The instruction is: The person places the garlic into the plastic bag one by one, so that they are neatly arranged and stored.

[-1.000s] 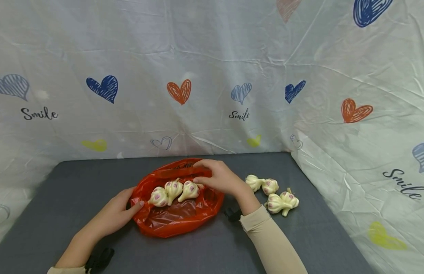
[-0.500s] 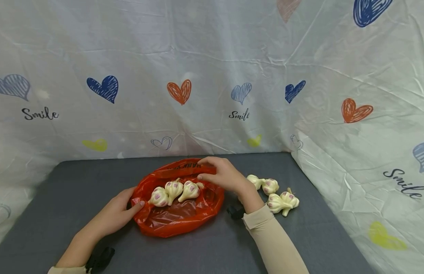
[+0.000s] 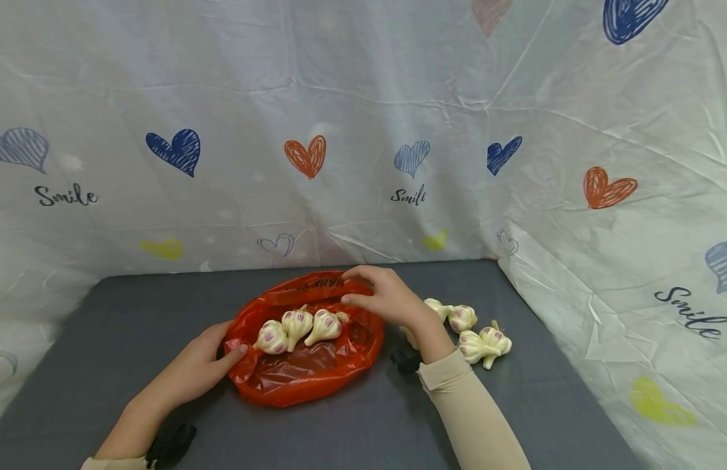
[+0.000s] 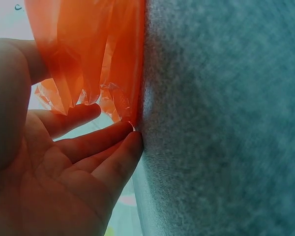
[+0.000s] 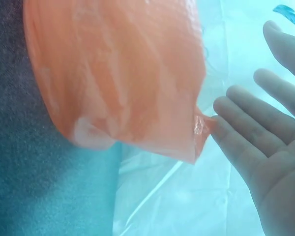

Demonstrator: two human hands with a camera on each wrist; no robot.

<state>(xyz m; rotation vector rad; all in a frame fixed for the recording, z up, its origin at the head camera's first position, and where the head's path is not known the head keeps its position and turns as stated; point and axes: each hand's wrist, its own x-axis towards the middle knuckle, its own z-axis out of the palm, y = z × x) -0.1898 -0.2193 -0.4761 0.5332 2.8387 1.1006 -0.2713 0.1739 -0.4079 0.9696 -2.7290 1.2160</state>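
Note:
A red plastic bag (image 3: 299, 388) lies with its mouth spread wide on the grey table. Inside it, 3 white-and-purple garlic bulbs (image 3: 297, 324) sit in a row. My left hand (image 3: 207, 362) pinches the bag's left rim, thumb inside and fingers outside; in the left wrist view the fingers (image 4: 101, 140) lie below the crinkled film. Over the bag's far right edge, my right hand (image 3: 384, 297) is loosely spread and holds no garlic. The right wrist view has its little finger right at a pulled-out corner of the bag (image 5: 137, 88).
Several more garlic bulbs (image 3: 485, 344) lie on the table (image 3: 551, 418) right of the bag, partly behind the right forearm. A white sheet (image 3: 352, 85) printed with hearts hangs behind and along the right side. Black straps (image 3: 172, 446) circle the wrists.
My right hand has drawn a little back and to the right, away from the rightmost bulb in the bag. The left hand keeps its hold on the rim.

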